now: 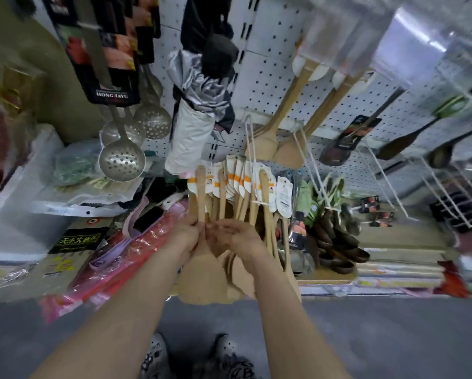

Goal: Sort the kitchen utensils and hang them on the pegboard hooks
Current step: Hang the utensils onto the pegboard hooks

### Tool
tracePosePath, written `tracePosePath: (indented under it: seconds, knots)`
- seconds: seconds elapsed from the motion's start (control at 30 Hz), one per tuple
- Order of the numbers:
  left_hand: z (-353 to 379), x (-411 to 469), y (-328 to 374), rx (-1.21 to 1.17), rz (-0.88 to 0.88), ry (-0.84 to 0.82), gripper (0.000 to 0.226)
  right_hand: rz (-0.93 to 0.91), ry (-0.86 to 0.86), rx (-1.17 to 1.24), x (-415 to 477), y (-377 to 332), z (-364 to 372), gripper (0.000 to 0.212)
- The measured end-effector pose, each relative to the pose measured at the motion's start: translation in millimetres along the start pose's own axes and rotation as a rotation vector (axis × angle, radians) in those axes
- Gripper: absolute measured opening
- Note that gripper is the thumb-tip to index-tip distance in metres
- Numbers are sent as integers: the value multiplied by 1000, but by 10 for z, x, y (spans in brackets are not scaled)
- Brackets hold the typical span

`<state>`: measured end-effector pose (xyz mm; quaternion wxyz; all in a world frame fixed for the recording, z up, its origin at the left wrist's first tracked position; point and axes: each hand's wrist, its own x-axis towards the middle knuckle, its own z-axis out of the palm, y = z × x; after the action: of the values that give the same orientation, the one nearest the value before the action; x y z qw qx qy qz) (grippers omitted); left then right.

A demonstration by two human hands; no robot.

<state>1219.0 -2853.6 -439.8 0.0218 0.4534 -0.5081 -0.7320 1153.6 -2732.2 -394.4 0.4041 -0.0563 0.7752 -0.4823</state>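
Head view, left hand [186, 234] and right hand [239, 237] gripping wooden spatulas [202, 274], pegboard [267, 77] behind

Count of each kind
Three metal skimmers [122, 160]; two wooden spatulas [262, 144] on the pegboard [270, 77]; two dark ladles [393, 145]; one folded umbrella [191, 132].

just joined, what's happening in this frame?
A person stands at a store pegboard with both hands in a bunch of tagged wooden spatulas that hangs there. The left hand grips the handle of a single spatula, blade down. The right hand is against the neighbouring handles; whether its fingers hold one is unclear. Metal skimmers hang further left.
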Motion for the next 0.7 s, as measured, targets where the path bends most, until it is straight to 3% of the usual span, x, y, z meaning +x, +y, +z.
tracePosePath:
  seconds: [0.17,0.27,0.37,0.53,0.7]
  knots:
    - [445,-226,-72,-41,-25,-61,30,12,272,43,-82,304,-663,24]
    - [664,-259,-73,-23,18,-52,29,63,341,48,-26,458,-963,25]
    - [917,-252,-68,-21,61,-29,22,90,347,-40,85,588,-1194,34]
    - [1325,-443,-70,-56,74,94,36,137,267,-114,183,741,-1544,51]
    - [1495,-466,-68,-47,54,124,38,128,219,-191,386,826,-1689,50]
